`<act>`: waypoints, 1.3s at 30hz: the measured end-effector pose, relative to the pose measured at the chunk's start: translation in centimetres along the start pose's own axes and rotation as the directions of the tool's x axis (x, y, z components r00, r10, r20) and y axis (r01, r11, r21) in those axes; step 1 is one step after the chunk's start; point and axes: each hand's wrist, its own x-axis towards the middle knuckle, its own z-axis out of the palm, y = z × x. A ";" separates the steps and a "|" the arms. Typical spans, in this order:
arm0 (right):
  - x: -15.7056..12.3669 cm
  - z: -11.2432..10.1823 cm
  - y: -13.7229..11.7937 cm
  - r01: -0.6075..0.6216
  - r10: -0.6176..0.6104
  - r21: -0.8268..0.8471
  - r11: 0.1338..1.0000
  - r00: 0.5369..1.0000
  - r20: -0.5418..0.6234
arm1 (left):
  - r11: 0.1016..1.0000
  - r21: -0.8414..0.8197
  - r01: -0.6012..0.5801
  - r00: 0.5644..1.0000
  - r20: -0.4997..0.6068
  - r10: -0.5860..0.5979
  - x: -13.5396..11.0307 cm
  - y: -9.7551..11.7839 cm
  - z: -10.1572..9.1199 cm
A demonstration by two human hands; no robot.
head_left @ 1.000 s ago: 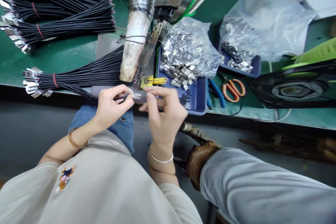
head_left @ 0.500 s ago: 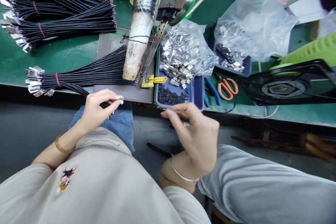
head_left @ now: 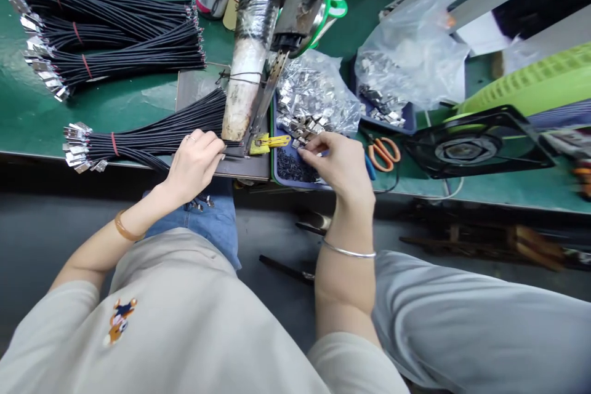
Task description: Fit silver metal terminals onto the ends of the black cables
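As things stand, left hand is on the near wire bundle, with fingers curled shut over its cut-end side, at the plate edge just beside the wrapped tool. The bundle's long axis runs left-right: terminals out to the person's left, cut ends toward the tool. So it lies under and left of the left hand, and the right hand is well apart from it. Right hand is over the blue tray, thumb and forefinger pinched among the metal clips; can't tell if one is actually gripped. The tray holds clips spilling from a plastic bag and small black bits at the near end. Second tray behind has its own bagged clips. Orange scissors are just right of the right hand
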 end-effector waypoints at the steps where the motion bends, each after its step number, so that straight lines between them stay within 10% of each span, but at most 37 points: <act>1: 0.1 -0.2 0.1 -0.010 0.009 0.015 1.000 0.999 0.039 | 0.998 -0.061 -0.004 1.000 -0.010 0.004 -0.2 0.1 -0.3; 7: 0.3 -0.7 0.3 -0.050 0.031 0.151 0.987 0.992 0.120 | 0.967 -0.246 -0.065 0.996 -0.072 0.049 -0.4 1.1 -2.1; 13: 0.5 -1.3 -0.2 -0.064 0.053 0.064 0.996 0.984 0.170 | 0.922 -0.361 -0.136 0.973 0.125 0.193 0.3 2.7 -3.9; 18: 0.6 -1.3 0.1 -0.104 0.076 0.144 0.984 0.979 0.187 | 0.818 -0.556 0.149 0.951 0.307 0.036 0.8 2.6 -3.3; 24: -2.4 -2.2 -1.3 0.007 0.034 0.307 0.952 0.991 -0.128 | 0.391 -0.788 0.476 0.879 0.430 -0.204 1.1 2.1 -2.0; 31: -8.3 0.4 -8.0 0.459 -0.355 0.169 0.872 0.832 -0.426 | 0.395 -0.783 0.481 0.869 0.365 -0.334 0.8 3.2 -1.9; 39: -9.2 3.3 -9.6 0.469 -0.307 0.374 0.800 0.855 -0.417 | 0.428 -0.747 0.508 0.856 0.385 -0.345 0.7 3.9 -1.6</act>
